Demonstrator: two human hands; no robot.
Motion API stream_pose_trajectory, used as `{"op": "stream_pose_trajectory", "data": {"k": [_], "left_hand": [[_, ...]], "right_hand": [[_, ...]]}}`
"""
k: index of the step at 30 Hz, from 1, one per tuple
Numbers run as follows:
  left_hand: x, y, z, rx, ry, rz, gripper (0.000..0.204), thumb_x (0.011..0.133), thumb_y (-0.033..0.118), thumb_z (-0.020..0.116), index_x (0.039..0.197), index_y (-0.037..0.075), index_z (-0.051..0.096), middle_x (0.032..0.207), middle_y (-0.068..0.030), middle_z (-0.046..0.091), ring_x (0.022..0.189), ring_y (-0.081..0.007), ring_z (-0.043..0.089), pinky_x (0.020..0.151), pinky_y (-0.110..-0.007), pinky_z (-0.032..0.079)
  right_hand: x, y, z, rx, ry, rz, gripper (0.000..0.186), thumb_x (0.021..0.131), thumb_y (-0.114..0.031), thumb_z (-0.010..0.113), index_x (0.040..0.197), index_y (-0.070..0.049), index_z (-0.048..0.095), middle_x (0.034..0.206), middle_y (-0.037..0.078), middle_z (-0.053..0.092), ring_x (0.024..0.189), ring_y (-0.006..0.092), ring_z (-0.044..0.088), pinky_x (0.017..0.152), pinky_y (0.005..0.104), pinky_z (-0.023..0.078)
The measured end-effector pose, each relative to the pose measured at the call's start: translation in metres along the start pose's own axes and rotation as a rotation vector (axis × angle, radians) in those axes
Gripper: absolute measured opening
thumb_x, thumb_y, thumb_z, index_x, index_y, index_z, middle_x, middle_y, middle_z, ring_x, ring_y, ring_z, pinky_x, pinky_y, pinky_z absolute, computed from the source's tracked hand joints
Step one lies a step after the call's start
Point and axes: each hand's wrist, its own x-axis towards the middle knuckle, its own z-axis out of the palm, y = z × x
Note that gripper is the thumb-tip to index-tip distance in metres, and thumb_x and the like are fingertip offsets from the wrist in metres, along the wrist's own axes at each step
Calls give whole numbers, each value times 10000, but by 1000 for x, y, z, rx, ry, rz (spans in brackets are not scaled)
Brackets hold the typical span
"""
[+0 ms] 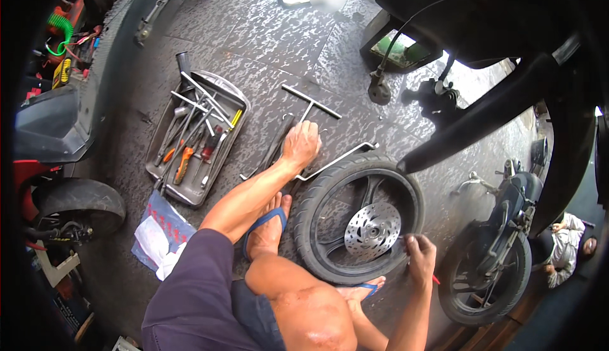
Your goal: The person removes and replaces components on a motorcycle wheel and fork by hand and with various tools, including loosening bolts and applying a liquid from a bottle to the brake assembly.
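My left hand [301,144] is closed round the shaft of a metal T-handle wrench [322,106], whose crossbar sticks out beyond the knuckles. Dark long tools [277,136] and a bent metal rod [342,159] lie on the floor beside that hand. Between my feet and the fork lies a motorcycle wheel [309,237] on its side, with a drilled brake disc [373,229] facing up. Over the wheel's right edge, my right hand [420,259] is closed, fingers pinched. A slim tool with a red end [436,280] seems to pass through it; its kind is mostly hidden.
A grey tray [239,97] of wrenches and screwdrivers stands left of my left hand. A plastic bag [166,227] with white cloth lies below it. Motorcycle parts hang at upper right, including a black fork leg [444,145]. Another motorcycle [491,256] and a person [566,246] are at right.
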Motion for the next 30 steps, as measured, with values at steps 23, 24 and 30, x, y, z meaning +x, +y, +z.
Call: {"op": "stream_pose_trajectory", "data": {"k": [23,24,30], "left_hand": [[138,129,-34,-879,280,3,138,847,-4,701,983,-27,691,856,-179,695,740,-336,681,661,-382,536],[138,128,-34,-877,277,20,141,843,-8,703,983,-26,691,853,-177,693,737,-334,679,660,-383,535],[138,127,-32,-766,307,46,175,814,-11,719,987,-7,698,865,-155,695,764,-326,669,671,-397,532]], "right_hand": [[37,-12,80,-59,-187,121,246,943,-213,683,1012,19,727,821,62,708,785,108,620,719,287,504],[38,-13,81,-56,-184,125,247,943,-214,684,1009,20,727,816,60,705,780,107,617,714,287,502],[41,-15,90,-30,-226,112,265,940,-231,687,1002,24,723,778,46,681,741,103,596,680,291,485]]}}
